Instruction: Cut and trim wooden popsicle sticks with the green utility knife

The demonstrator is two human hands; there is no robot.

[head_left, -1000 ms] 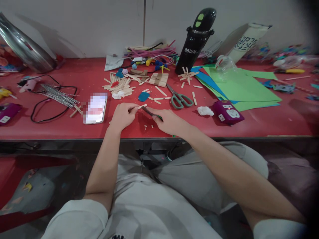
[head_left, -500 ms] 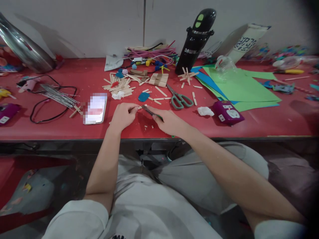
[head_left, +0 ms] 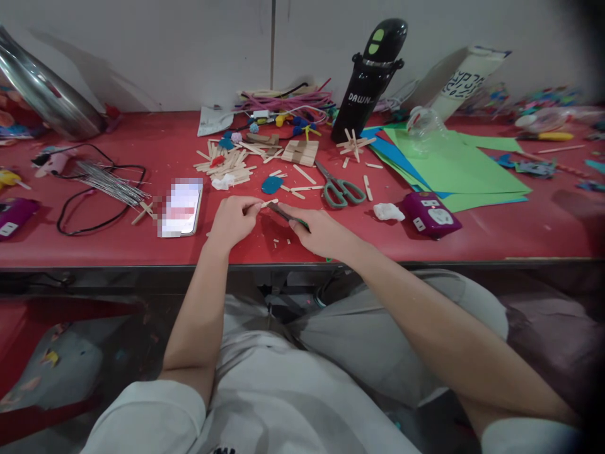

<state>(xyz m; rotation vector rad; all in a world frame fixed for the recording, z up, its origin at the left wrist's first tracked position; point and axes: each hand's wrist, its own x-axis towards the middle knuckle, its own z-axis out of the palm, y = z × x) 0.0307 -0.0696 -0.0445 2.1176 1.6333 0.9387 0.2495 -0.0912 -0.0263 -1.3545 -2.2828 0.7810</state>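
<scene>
Well, beyond the stick (head_left: 266, 203) stands a bottle (head_left: 362, 94) (opaque).

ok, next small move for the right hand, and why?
Probably a small cut with the dark-bladed tool in the right hand: its tip is at the wooden stick the left hand pinches, and small pale bits lie nearby.

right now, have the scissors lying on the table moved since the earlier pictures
No, the scissors lie in the same spot on the red table, no nearer its front edge.
</scene>
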